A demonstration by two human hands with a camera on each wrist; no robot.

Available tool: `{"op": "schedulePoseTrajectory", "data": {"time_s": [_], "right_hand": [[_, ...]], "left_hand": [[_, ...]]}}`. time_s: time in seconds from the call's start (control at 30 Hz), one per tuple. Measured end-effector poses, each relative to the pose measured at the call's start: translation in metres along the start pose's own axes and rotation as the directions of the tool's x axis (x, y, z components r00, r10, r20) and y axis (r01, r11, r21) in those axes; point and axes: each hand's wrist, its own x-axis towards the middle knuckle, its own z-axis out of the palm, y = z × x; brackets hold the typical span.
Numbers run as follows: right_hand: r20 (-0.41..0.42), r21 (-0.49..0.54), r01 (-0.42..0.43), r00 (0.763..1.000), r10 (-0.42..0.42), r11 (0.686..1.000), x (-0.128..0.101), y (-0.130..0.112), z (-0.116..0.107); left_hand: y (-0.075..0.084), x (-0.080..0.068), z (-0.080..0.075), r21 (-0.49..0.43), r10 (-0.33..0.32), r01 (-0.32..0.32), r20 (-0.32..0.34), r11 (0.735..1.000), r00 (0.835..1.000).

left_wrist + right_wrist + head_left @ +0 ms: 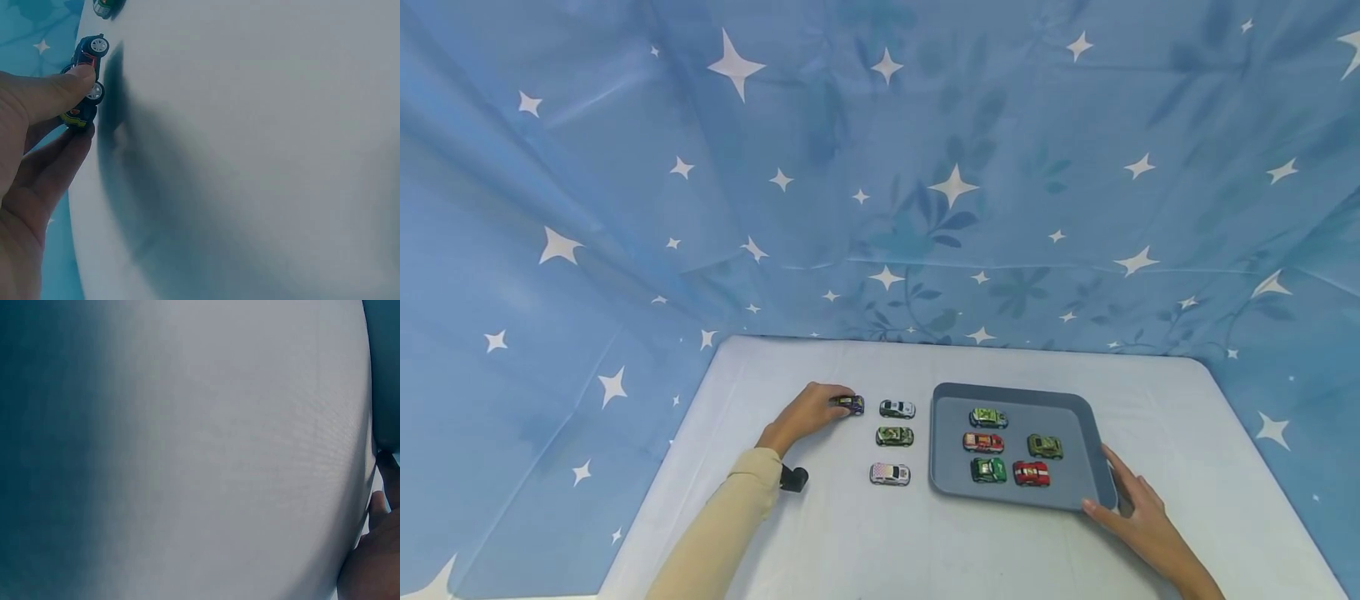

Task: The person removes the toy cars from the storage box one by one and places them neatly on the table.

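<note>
My left hand [808, 410] pinches the little dark blue car [851, 404] on the tabletop [865, 533], thumb and fingers tight so it can't roll; my right hand [1138, 508] rests flat, fingers straight, against the gray tray [1093, 433] corner to keep it steady; five cars sit inside.

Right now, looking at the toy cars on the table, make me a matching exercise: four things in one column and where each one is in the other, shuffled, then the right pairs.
Things:
1. dark blue car
2. red car
3. white car
4. right hand

Places:
A. on the table, nearest the person, left of the tray
B. at the tray's near right corner
C. pinched by the left hand
D. inside the tray, front row

Pairs: 1-C, 2-D, 3-A, 4-B
</note>
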Motion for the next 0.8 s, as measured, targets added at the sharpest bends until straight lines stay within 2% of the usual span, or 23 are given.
{"op": "schedulePoseTrajectory", "data": {"time_s": [0.17, 0.8], "right_hand": [[-0.009, -0.004, 0.009, 1.0, -0.009, 1.0, 0.0003, 0.0003, 0.0001], [-0.009, 0.004, -0.003, 1.0, 0.003, 1.0, -0.002, -0.0045, -0.0007]], "left_hand": [[-0.0044, -0.0021, 0.0024, -0.005, -0.045, 0.045, 0.003, 0.999, 0.999], [-0.0085, -0.0058, 0.0073, -0.05, -0.083, 0.083, 0.007, 0.995, 0.997]]}}
